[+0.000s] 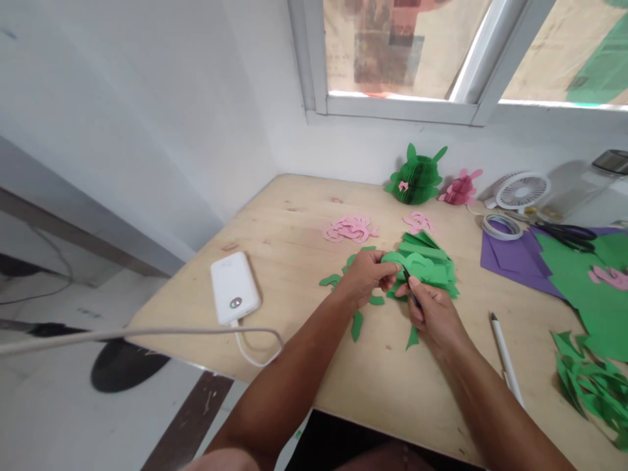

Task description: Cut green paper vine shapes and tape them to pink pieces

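Observation:
My left hand [367,278] pinches the edge of a scalloped green paper piece [416,265] near the middle of the table. Close beside it on the right, my right hand [432,311] is closed on a small dark tool [411,289], which looks like scissors; its tip meets the paper. Most of the tool is hidden by the fingers. Behind and to the right of the hands lies a pile of folded green paper [444,271]. Green offcuts [357,325] are scattered around my left hand. Pink paper cutouts [350,229] lie farther back.
A white power bank [235,288] with a cable sits left. Green and pink paper figures [419,180] stand by the wall, near a white fan [523,190]. At right are a tape roll [502,227], black scissors [564,234], purple sheets [515,258], a white pen [507,360] and green scraps [593,389].

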Demonstrator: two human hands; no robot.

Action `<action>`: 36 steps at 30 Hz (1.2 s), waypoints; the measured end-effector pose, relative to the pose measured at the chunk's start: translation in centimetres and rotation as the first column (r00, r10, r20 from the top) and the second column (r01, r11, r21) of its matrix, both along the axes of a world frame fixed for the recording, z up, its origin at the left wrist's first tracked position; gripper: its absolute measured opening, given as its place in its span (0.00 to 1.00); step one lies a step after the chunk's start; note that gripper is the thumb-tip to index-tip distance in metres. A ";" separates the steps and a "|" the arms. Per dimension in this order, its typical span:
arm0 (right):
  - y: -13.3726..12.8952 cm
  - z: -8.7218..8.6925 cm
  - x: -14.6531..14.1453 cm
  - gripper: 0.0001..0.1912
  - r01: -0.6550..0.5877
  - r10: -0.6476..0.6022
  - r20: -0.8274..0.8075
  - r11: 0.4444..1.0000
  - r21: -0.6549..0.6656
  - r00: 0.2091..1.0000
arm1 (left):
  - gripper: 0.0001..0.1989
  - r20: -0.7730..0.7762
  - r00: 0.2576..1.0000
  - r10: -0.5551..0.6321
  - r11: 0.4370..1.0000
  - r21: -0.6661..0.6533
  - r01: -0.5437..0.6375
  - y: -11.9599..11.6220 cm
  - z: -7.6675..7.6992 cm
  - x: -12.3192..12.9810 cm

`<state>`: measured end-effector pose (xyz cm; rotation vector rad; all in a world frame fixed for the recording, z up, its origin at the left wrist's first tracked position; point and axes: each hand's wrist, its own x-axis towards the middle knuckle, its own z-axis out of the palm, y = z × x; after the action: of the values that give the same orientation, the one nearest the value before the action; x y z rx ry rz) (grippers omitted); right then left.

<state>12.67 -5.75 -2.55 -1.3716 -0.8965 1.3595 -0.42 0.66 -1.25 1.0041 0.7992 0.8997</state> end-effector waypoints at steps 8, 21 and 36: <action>0.0 -0.3 0.2 0.27 0.006 -0.007 0.009 0.999 0.039 1.000 | 0.06 -0.001 1.000 0.000 1.000 -0.001 0.000 0.0 0.0 0.0; 0.2 -0.7 0.6 0.26 -0.032 0.032 0.005 0.999 0.043 0.999 | 0.07 -0.018 1.000 0.000 1.000 -0.007 -0.001 0.0 -0.1 0.1; 0.1 0.1 0.2 0.28 -0.017 0.012 0.067 0.997 0.077 0.998 | 0.07 -0.059 0.998 -0.022 1.000 0.019 0.023 0.0 0.2 -0.1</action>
<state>12.87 -5.68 -2.43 -1.3596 -0.9950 1.2831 -0.54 0.63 -1.08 1.0586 0.8282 0.8631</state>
